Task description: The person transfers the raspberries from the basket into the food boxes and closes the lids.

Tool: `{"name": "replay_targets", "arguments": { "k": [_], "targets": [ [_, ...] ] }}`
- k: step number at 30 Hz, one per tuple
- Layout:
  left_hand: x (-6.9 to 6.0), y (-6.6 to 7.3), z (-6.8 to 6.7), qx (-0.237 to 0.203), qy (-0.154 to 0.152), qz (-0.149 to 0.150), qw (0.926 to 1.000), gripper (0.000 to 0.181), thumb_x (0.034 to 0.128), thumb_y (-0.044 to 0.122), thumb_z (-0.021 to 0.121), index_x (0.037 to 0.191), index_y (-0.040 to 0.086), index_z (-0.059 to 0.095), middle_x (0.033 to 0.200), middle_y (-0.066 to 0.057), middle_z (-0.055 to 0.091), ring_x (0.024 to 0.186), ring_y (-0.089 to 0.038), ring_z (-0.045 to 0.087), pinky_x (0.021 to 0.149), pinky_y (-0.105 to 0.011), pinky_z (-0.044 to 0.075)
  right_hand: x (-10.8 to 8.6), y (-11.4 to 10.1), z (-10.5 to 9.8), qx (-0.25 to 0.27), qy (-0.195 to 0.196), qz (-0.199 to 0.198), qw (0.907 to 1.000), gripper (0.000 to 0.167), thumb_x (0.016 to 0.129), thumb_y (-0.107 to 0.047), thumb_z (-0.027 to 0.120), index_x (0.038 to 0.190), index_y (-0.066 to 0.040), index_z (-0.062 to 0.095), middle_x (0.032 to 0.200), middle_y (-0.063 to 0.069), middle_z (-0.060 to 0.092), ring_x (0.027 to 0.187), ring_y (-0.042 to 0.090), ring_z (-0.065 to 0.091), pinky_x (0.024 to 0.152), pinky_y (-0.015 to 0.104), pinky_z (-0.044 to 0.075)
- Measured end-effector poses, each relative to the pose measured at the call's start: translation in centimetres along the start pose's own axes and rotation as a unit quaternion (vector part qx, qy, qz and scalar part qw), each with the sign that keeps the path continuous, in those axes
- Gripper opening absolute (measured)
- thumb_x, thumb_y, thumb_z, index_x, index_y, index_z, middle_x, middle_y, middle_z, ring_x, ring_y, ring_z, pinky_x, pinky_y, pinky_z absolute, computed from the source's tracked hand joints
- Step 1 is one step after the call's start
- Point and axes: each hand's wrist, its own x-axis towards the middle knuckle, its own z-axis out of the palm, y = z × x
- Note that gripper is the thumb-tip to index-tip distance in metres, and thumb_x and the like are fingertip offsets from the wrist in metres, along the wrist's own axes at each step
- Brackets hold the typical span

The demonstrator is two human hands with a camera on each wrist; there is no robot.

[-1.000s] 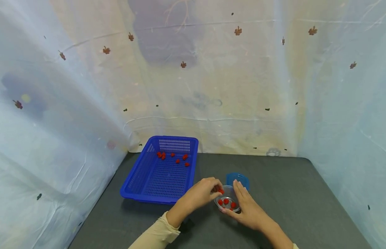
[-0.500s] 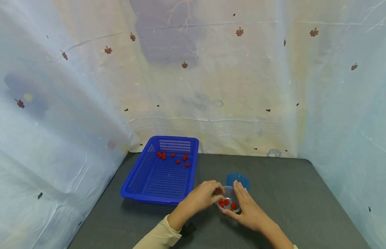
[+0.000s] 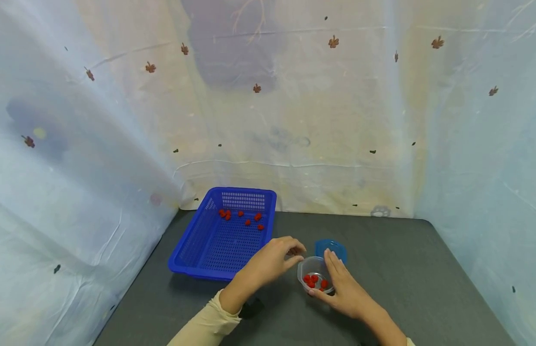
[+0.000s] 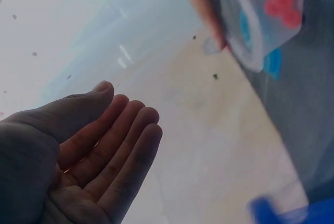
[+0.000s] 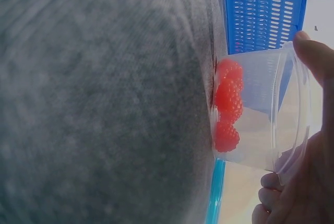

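Note:
A clear plastic container (image 3: 309, 268) stands on the table with several red raspberries (image 5: 228, 98) in its bottom. My right hand (image 3: 343, 293) holds it by the rim, thumb on one side and fingers on the other, as the right wrist view shows. Just left of the container hovers my left hand (image 3: 272, 259), its fingers loosely bent. Nothing lies in that palm in the left wrist view, where thumb and fingers (image 4: 141, 145) are apart. More raspberries (image 3: 248, 222) lie scattered at the far end of a blue perforated basket (image 3: 222, 276) on the left.
Behind the container a blue lid (image 3: 330, 246) lies on the dark grey table (image 3: 389, 269). Patterned curtains (image 3: 294, 120) hang behind the table and along both sides. The basket's near right corner is close to my left forearm.
The raspberry in my left hand's fingers has gone into the container. My left hand has since drawn back left toward the basket. My right hand keeps its hold on the container.

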Motion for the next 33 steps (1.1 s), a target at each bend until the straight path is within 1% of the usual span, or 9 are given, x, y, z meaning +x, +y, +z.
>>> {"name": "replay_targets", "arguments": {
  "k": [3, 7, 12, 15, 18, 24, 25, 27, 33],
  "targets": [
    [0.1, 0.1, -1.3, -0.005, 0.009, 0.002, 0.9999, 0.02, 0.1036, 0.018, 0.075, 0.122, 0.01, 0.076, 0.113, -0.002, 0.076, 0.103, -0.01, 0.072, 0.093, -0.025, 0.059, 0.0, -0.1, 0.0, -0.001, 0.0, 0.004, 1.0, 0.121, 0.093, -0.078, 0.064, 0.172, -0.003, 0.009, 0.179, 0.019, 0.007, 0.162, 0.05, 0.012, 0.122, 0.073, 0.025],
    [0.4, -0.5, -2.8, -0.02, 0.021, -0.001, 0.9996, 0.022, 0.104, 0.018, 0.074, 0.124, 0.01, 0.075, 0.116, -0.004, 0.075, 0.106, -0.015, 0.072, 0.096, -0.031, 0.06, 0.0, -0.1, -0.1, -0.002, 0.003, 0.003, 1.0, 0.121, 0.093, -0.078, 0.064, 0.172, -0.003, 0.01, 0.179, 0.019, 0.007, 0.162, 0.05, 0.012, 0.122, 0.074, 0.024],
    [1.0, -1.9, -4.5, -0.041, 0.031, -0.014, 0.9986, 0.024, 0.1049, 0.019, 0.073, 0.128, 0.011, 0.073, 0.12, -0.003, 0.074, 0.109, -0.017, 0.071, 0.098, -0.038, 0.06, 0.0, -0.1, -0.1, -0.003, 0.004, 0.001, 1.0, 0.121, 0.093, -0.078, 0.064, 0.172, -0.003, 0.01, 0.179, 0.018, 0.007, 0.162, 0.049, 0.012, 0.123, 0.073, 0.024],
    [1.5, -3.0, -5.5, -0.049, 0.036, -0.026, 0.9978, 0.024, 0.1048, 0.018, 0.073, 0.128, 0.01, 0.073, 0.121, -0.005, 0.074, 0.11, -0.019, 0.071, 0.099, -0.041, 0.059, 0.0, -0.1, 0.0, -0.002, 0.004, 0.003, 1.0, 0.121, 0.093, -0.079, 0.063, 0.172, -0.004, 0.01, 0.179, 0.018, 0.008, 0.162, 0.049, 0.012, 0.123, 0.072, 0.024],
    [2.2, -4.1, -6.3, -0.054, 0.048, -0.04, 0.9966, 0.024, 0.1039, 0.015, 0.074, 0.127, 0.008, 0.073, 0.12, -0.009, 0.074, 0.11, -0.022, 0.072, 0.099, -0.042, 0.059, 0.0, -0.1, 0.0, -0.001, 0.004, 0.004, 1.0, 0.121, 0.093, -0.079, 0.063, 0.172, -0.004, 0.01, 0.179, 0.018, 0.007, 0.162, 0.049, 0.013, 0.123, 0.072, 0.024],
    [3.4, -6.5, -7.2, -0.063, 0.073, -0.085, 0.9917, 0.028, 0.1032, 0.013, 0.074, 0.13, 0.007, 0.072, 0.121, -0.009, 0.074, 0.111, -0.024, 0.073, 0.098, -0.042, 0.06, -0.1, 0.0, 0.0, -0.004, 0.005, -0.001, 1.0, 0.121, 0.093, -0.078, 0.063, 0.172, -0.005, 0.009, 0.179, 0.017, 0.007, 0.162, 0.048, 0.013, 0.123, 0.071, 0.026],
    [3.5, -6.9, -7.3, -0.06, 0.072, -0.093, 0.9912, 0.028, 0.1035, 0.014, 0.074, 0.131, 0.008, 0.072, 0.121, -0.008, 0.074, 0.111, -0.024, 0.072, 0.098, -0.042, 0.06, -0.1, 0.0, 0.0, -0.004, 0.005, -0.001, 1.0, 0.12, 0.093, -0.078, 0.064, 0.172, -0.005, 0.01, 0.179, 0.016, 0.007, 0.162, 0.049, 0.013, 0.123, 0.071, 0.026],
    [3.7, -7.8, -7.4, -0.057, 0.069, -0.107, 0.9902, 0.03, 0.1038, 0.015, 0.074, 0.132, 0.007, 0.071, 0.123, -0.01, 0.074, 0.113, -0.026, 0.072, 0.099, -0.044, 0.06, -0.1, 0.0, -0.1, -0.001, 0.004, 0.0, 1.0, 0.12, 0.093, -0.078, 0.064, 0.172, -0.005, 0.01, 0.179, 0.016, 0.008, 0.162, 0.049, 0.013, 0.123, 0.071, 0.026],
    [4.7, -10.6, -7.8, -0.041, 0.055, -0.132, 0.9888, 0.033, 0.1049, 0.016, 0.073, 0.135, 0.004, 0.07, 0.129, -0.015, 0.073, 0.118, -0.031, 0.071, 0.103, -0.048, 0.057, -0.1, -0.1, -0.2, 0.0, -0.002, 0.003, 1.0, 0.12, 0.094, -0.078, 0.064, 0.172, -0.006, 0.009, 0.179, 0.016, 0.007, 0.162, 0.048, 0.012, 0.123, 0.071, 0.025]
  ]
}}
